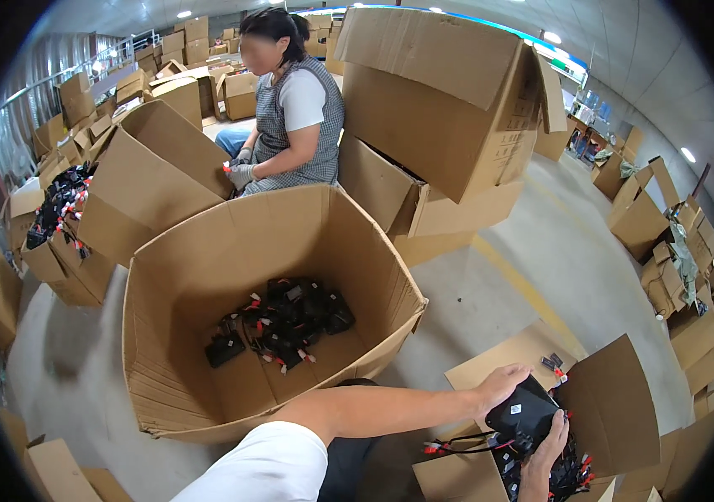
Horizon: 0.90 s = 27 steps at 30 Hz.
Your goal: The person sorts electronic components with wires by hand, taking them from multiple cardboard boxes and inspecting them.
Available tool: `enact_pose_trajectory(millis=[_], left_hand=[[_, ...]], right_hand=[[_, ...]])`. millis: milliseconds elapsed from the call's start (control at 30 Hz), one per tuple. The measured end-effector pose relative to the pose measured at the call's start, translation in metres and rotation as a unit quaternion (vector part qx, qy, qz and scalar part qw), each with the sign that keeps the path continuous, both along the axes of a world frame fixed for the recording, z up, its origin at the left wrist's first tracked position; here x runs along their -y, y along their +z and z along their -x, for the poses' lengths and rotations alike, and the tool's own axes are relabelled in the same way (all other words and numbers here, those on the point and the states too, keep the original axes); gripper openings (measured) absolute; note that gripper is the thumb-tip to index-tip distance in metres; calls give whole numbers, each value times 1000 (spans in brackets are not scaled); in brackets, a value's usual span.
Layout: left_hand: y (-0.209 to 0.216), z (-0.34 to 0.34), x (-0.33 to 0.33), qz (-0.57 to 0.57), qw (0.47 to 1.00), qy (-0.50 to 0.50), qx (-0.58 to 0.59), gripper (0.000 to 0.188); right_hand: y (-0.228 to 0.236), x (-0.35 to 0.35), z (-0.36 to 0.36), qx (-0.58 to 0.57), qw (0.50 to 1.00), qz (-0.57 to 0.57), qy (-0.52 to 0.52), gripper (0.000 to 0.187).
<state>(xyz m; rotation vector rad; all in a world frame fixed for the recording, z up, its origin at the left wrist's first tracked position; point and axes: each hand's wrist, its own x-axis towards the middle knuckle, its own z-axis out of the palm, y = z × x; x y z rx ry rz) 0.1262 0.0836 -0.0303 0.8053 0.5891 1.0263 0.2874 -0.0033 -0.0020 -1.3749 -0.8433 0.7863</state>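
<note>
Over an open carton [612, 410] at the lower right, my two hands hold a black box-shaped device [527, 410] with a small white label. My left hand [503, 389] grips its upper left side, the arm stretched across from the left. My right hand [548, 443] is closed round its lower right side. Cables with red plugs [436, 448] trail from beside the device to the left. Beneath the hands, more black devices and cables with red and white plugs [579, 478] fill the carton, partly hidden by my right hand.
A large open carton [181, 243] in front of me holds several black devices [298, 322]. Beyond it a person [298, 125] in gloves sits beside another tilted carton [152, 192]. Big cartons [424, 100] are stacked behind. At far left, a carton overflows with black devices [60, 201].
</note>
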Motion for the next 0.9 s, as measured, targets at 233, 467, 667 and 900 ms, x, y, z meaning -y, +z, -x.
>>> enact_pose_trajectory(millis=[233,467,667,900], left_hand=[[0,-6,2,-107,993,7,-43,54],[5,-5,4,-181,977,58,-101,60],[6,-5,8,-203,964,102,-136,62],[5,-7,12,-157,961,160,-160,64]], right_hand=[[0,2,-3,-85,996,19,11,46],[3,2,1,-130,991,29,16,43],[8,2,11,-177,983,27,50,43],[0,4,2,-169,981,48,84,49]])
